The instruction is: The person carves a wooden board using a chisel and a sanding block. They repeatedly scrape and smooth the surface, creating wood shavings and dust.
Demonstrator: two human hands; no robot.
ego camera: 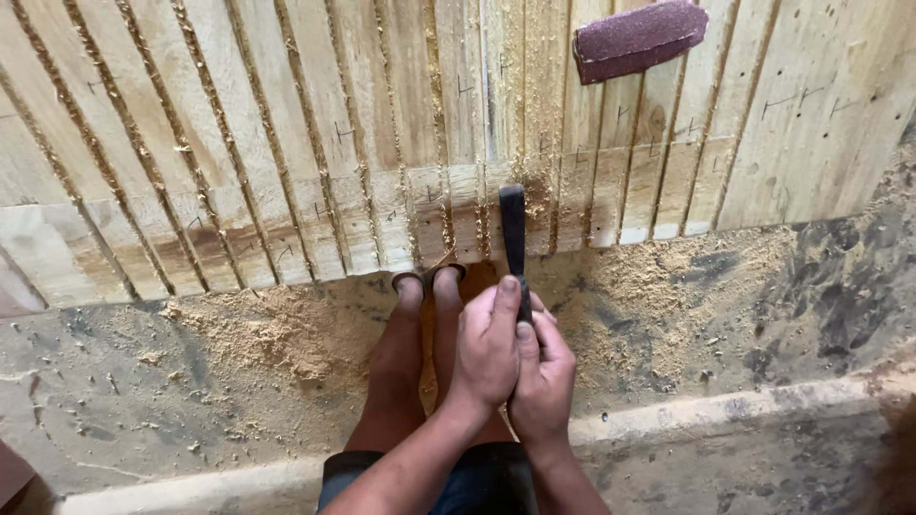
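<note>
Both my hands grip one dark flat tool (512,229), a file or chisel-like bar, held upright in front of me. My left hand (485,348) wraps the handle from the left with its thumb along the bar. My right hand (544,377) clasps it from the right, just below. The tool's upper end lies against the lower edge of a pale slatted wooden panel (286,153), at a groove between two slats. My two bare feet (425,286) touch the panel's edge just left of the tool.
A block wrapped in reddish-brown sandpaper (637,36) lies on the panel at the top right. Sawdust (277,329) is heaped on the grey concrete floor (763,305) along the panel's edge. A raised concrete ledge (725,410) runs under my legs.
</note>
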